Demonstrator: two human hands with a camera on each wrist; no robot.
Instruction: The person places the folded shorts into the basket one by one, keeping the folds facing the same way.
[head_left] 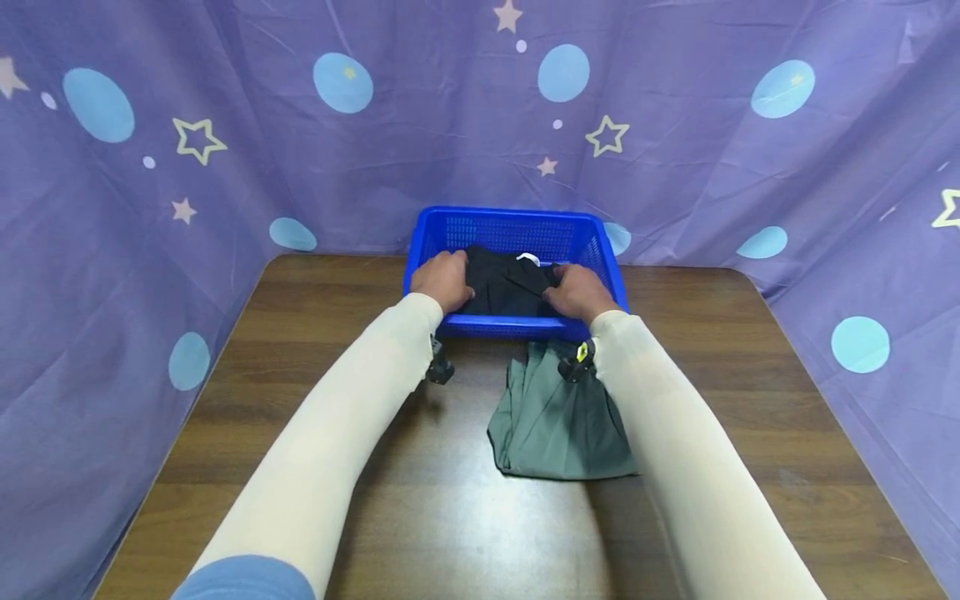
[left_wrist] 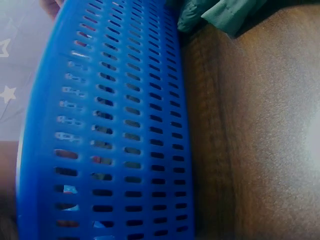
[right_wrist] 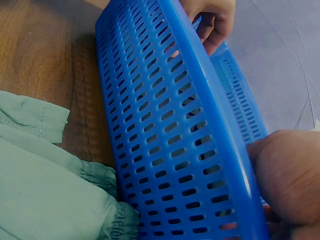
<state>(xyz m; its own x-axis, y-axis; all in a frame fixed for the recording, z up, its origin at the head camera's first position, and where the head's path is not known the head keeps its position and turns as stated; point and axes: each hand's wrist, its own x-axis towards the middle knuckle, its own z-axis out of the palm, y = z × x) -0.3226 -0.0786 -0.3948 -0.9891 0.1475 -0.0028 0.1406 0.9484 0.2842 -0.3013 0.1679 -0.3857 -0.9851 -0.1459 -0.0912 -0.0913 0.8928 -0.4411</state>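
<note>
- Black cloth (head_left: 504,283) lies folded inside the blue basket (head_left: 517,223), which sits at the far edge of the wooden surface (head_left: 337,467).
- My left hand (head_left: 444,279) rests on the cloth's left edge, fingers curled over it; my right hand (head_left: 576,292) holds the right edge the same way.
- A green garment (head_left: 558,417) lies folded on the surface, touching the basket's near wall.
- To do this well, I judge both hands should hold level and move together, so the folds stay flat.
- I would keep my wrists above the basket rim and off the green garment.
</note>
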